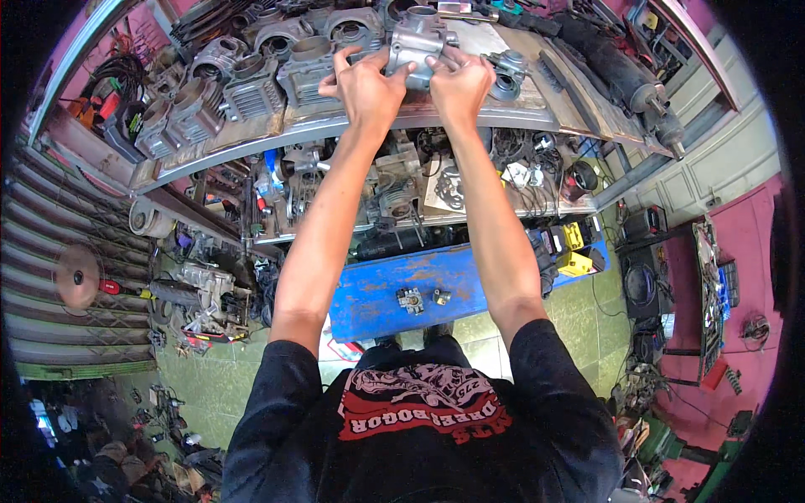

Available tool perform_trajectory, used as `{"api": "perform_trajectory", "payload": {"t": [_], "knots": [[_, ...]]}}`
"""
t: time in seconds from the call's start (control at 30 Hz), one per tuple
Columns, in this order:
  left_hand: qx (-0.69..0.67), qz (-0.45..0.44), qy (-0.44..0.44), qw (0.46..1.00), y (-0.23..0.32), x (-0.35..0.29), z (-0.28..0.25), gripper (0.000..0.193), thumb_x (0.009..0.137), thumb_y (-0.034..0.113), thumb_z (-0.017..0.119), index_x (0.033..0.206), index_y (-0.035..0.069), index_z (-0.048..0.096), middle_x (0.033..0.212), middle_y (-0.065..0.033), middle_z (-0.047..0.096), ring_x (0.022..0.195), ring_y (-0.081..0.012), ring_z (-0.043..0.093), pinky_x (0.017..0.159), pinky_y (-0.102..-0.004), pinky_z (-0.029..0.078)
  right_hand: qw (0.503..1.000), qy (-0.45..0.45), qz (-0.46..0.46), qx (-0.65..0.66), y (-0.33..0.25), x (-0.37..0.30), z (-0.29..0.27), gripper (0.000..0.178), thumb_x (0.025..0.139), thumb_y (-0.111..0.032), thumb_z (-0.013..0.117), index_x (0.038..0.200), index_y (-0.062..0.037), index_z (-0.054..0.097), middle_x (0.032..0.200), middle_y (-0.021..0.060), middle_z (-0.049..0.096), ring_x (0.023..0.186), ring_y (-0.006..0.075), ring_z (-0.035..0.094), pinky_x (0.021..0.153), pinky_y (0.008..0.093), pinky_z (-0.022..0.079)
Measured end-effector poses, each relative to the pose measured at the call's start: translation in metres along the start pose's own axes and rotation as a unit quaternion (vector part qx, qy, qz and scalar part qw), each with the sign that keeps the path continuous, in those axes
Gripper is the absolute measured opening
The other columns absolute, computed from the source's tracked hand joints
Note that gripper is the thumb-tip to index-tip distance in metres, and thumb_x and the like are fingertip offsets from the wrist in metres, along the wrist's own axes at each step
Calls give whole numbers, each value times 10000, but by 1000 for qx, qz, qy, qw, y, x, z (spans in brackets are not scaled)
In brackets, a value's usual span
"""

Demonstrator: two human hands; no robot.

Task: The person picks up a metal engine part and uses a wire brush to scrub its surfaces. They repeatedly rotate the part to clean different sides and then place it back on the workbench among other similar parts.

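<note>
Both my arms reach forward to the upper shelf [277,127]. Between my hands is a silver cast-metal engine part [417,42] with a round opening on top. My left hand [367,90] grips its left side, thumb on the front face and other fingers spread at the side. The right side is in my right hand [460,86], with the thumb on the front and the fingers curled round. Whether its underside touches the shelf is hidden. Left of it stand several finned engine cylinders [251,94]; a small round metal part [507,80] lies right of my right hand.
A dark, long cylinder [616,63] lies at the shelf's right end. Below, a lower shelf [520,201] is crowded with parts. A blue bench [369,298] bears a small carburetor-like part [410,299], a small metal piece [442,296] and yellow boxes [576,261].
</note>
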State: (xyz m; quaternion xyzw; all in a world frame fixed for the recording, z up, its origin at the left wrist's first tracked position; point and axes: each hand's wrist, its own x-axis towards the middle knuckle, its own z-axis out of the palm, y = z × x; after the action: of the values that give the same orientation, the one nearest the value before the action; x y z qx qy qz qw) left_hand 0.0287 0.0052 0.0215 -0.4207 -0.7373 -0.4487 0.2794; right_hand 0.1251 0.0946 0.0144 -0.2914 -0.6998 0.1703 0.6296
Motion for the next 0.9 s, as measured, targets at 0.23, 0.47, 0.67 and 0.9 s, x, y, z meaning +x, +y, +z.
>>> {"api": "perform_trajectory", "payload": {"t": [0.23, 0.47, 0.67, 0.9], "knots": [[48, 10, 16, 999, -10, -2, -15, 395, 682, 480, 864, 835, 119, 810, 802, -130, 739, 1172, -320, 535, 946, -465, 441, 974, -102, -163, -117, -8, 36, 1, 227, 745, -162, 774, 967, -135, 809, 896, 126, 754, 962, 259, 683, 1093, 454, 297], [96, 11, 60, 993, -12, -2, -34, 487, 679, 294, 870, 1121, 164, 710, 1049, -42, 734, 1167, -268, 522, 940, -621, 268, 938, -170, -263, -149, -29, 31, -1, 302, 706, -127, 784, 995, -211, 812, 897, 138, 752, 993, 259, 683, 1141, 484, 288], [101, 97, -46, 989, -16, -9, -35, 557, 666, 204, 841, 1200, 202, 684, 1039, -40, 735, 1166, -280, 571, 926, -594, 316, 915, -180, -309, -184, -35, 13, -5, 309, 708, -150, 791, 1012, -206, 801, 890, 108, 752, 1019, 271, 666, 1158, 502, 273], [78, 127, -60, 987, -40, -13, -31, 532, 706, 339, 865, 1195, 209, 698, 1070, -49, 738, 1189, -259, 562, 919, -607, 270, 940, -160, -206, -221, -18, -14, -22, 381, 793, -285, 792, 1166, -236, 738, 954, 63, 763, 1046, 272, 647, 1147, 561, 228]]}}
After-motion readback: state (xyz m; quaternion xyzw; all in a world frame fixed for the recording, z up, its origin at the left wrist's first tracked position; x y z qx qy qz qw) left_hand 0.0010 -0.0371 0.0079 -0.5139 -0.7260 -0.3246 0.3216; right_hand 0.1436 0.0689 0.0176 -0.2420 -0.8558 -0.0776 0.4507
